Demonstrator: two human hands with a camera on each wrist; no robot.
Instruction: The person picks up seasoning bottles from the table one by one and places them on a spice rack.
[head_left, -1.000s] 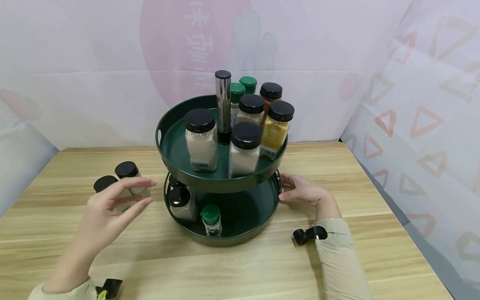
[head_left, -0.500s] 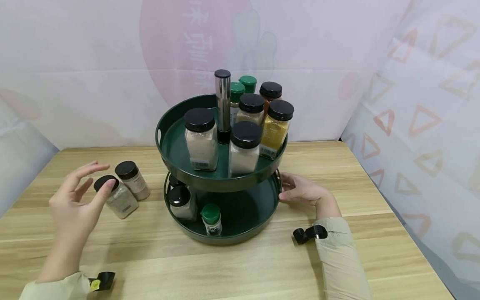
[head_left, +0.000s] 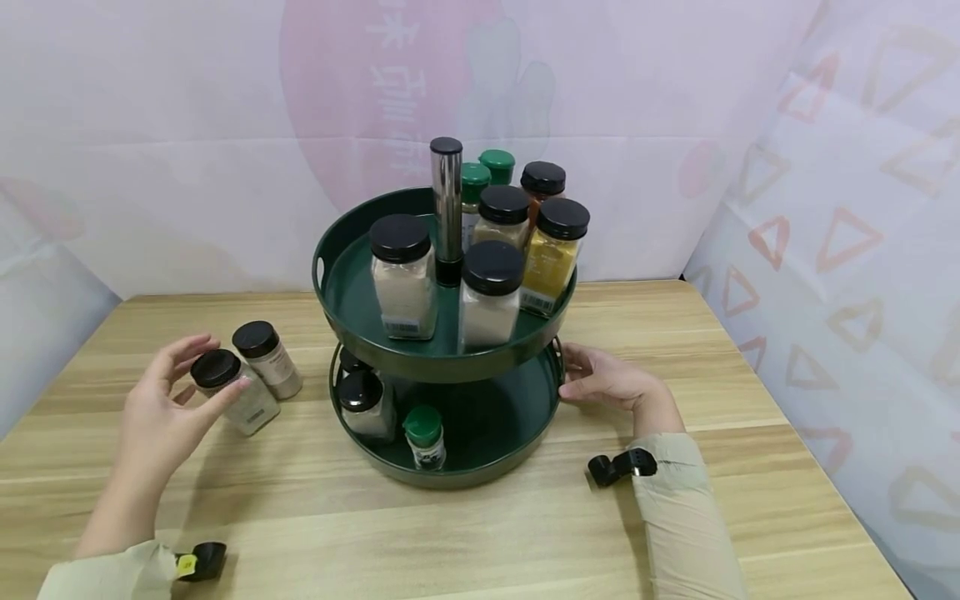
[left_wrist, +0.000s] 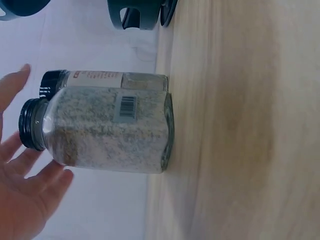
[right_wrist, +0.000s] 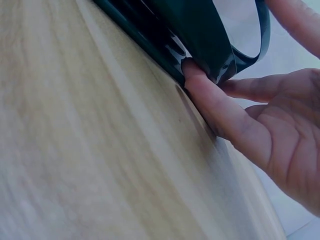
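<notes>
My left hand (head_left: pixel 168 400) is around the upper part of a square spice jar (head_left: pixel 251 406) with a black lid and pale, speckled contents. In the left wrist view the jar (left_wrist: pixel 110 132) stands upright, the fingers behind it and the thumb apart from its lid. A second black-lidded spice jar (head_left: pixel 279 369) is right beside it. On the right, my right hand (head_left: pixel 603 379) holds the side of the lower tier of a dark green two-tier spice rack (head_left: pixel 442 479). In the right wrist view its fingertips touch the tier's outer wall (right_wrist: pixel 195 35); the thumb tip is out of frame.
On the upper tier stand black-lidded jars, among them a yellow one (head_left: pixel 551 267), and green-capped bottles (head_left: pixel 474 185) around a chrome post (head_left: pixel 447 208). The lower tier holds a green-capped shaker (head_left: pixel 425 437) and black-lidded jars (head_left: pixel 367 408). A printed cloth (head_left: pixel 187 167) hangs behind the table.
My left hand has moved left from in front of the two table jars, then come in around the nearer one. The right hand and the rack have stayed in place.
</notes>
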